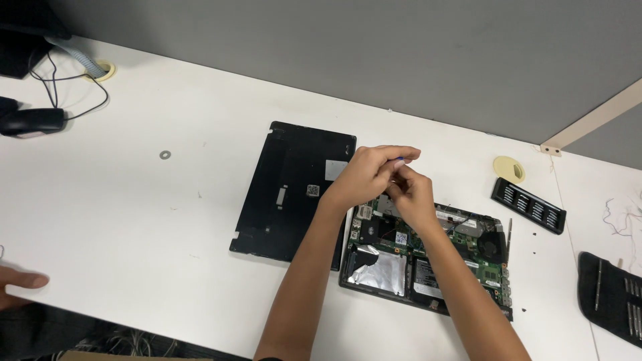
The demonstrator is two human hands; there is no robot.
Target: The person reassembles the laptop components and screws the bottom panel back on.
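A white desk (134, 220) runs under a grey wall. A black flat bottom cover (287, 190) lies on it, and well to its left sits a small metal washer (164, 155). At the far left corner, black cables (63, 87) run by a round grommet (101, 69). To the right lie a black bit holder (528, 205), a second yellowish grommet (509, 168) and a dark tool pouch (612, 295). Another person's fingers (20, 284) rest at the left edge.

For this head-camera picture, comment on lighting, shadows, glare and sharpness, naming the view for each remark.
Head view: even, soft light on the white table, with only faint shadows under the arms. Head view: mild glare on the silver foil patch inside the opened laptop. Head view: left hand and right hand are slightly soft; the small blue-tipped tool is too blurred to identify.
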